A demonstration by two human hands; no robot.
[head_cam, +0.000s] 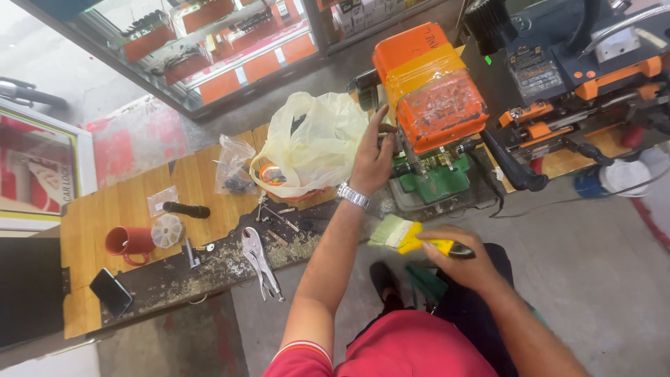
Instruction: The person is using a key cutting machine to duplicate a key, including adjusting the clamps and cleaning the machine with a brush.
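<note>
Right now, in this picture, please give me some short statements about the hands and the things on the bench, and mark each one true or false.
1. The right hand holds a yellow-handled brush. True.
2. The left hand rests on the red mug. False: it touches the orange and green machine; the mug stands far away on the wooden bench.
3. Locking pliers lie on the bench. True.
4. The phone sits inside the plastic bag. False: it lies at the bench's near corner.
5. The left wrist wears a metal watch. True.
</note>
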